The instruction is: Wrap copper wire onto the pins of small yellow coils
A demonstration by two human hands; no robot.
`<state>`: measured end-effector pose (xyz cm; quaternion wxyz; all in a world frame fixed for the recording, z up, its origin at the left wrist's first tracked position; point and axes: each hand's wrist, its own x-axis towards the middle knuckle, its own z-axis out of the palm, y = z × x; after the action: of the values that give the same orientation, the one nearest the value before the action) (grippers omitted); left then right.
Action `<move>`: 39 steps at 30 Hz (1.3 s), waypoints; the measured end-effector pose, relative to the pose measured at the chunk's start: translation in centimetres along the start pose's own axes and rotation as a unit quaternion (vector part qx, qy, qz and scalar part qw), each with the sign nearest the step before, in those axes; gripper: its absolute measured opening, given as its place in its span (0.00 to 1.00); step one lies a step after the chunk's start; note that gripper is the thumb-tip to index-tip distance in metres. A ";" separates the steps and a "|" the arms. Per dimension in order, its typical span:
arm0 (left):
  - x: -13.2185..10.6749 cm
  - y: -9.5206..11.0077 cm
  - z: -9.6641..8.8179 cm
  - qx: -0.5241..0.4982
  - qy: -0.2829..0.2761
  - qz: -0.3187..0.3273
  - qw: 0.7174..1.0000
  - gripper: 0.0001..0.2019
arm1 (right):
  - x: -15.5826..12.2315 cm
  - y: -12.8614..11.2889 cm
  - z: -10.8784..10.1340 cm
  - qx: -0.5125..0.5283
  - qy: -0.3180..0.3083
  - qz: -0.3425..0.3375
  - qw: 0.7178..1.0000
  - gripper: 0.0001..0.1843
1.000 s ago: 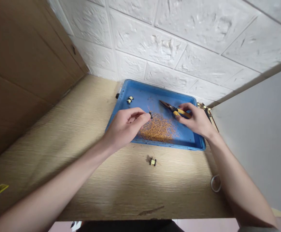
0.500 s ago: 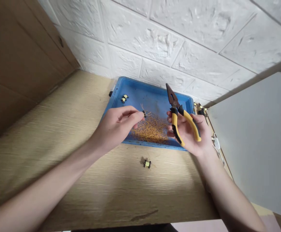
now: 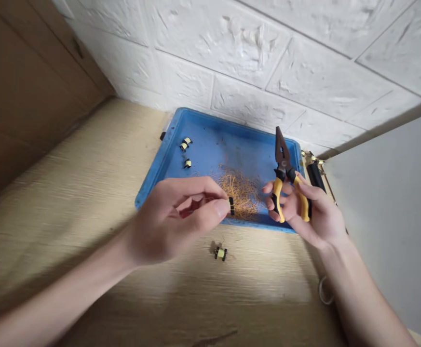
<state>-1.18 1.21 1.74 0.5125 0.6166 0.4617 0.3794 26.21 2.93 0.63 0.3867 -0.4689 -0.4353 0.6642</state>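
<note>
Blue plastic tray point(image 3: 156, 161) holds copper wire scraps point(image 3: 241, 197) at 12 o'clock; hands apart, left hand point(image 3: 174, 219) pinching a small coil bobbin point(image 3: 231, 206), right hand point(image 3: 315, 217) gripping yellow-handled pliers point(image 3: 284, 168); another bobbin point(image 3: 221, 253) lies on the bench point(image 3: 87, 159) at 6 o'clock.

Pliers point(image 3: 283, 161) showing dark metal jaws above the right hand's point(image 3: 320, 217) grip, matt yellow plastic handles point(image 3: 277, 195) inside it, black plastic bobbin point(image 3: 231, 206) sitting in the left hand's point(image 3: 170, 219) pinch, glossy copper wire point(image 3: 242, 197) shining just beyond

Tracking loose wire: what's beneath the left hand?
The left hand covers the blue tray's front rim and part of its floor; anything lying there is hidden.
</note>
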 end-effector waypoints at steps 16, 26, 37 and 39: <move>-0.3 1.3 0.0 -0.038 0.073 0.001 0.997 0.08 | -3.2 0.4 -1.6 -0.116 -0.085 -0.057 0.988 0.15; -0.7 1.6 0.2 -0.079 0.129 0.037 0.988 0.05 | -4.0 -1.2 1.2 -0.276 -0.173 -0.076 0.942 0.17; -0.6 1.5 0.3 -0.077 0.089 0.066 0.991 0.07 | -5.1 -1.1 1.8 -0.246 -0.210 -0.015 0.946 0.13; -0.6 1.5 0.3 -0.062 0.077 0.080 0.992 0.08 | -5.0 -1.1 1.9 -0.243 -0.215 -0.019 0.946 0.13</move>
<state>-0.80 0.44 3.19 0.4807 0.5875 0.4247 0.4934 25.85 -1.77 3.46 0.1707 -0.3868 -0.6649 0.6157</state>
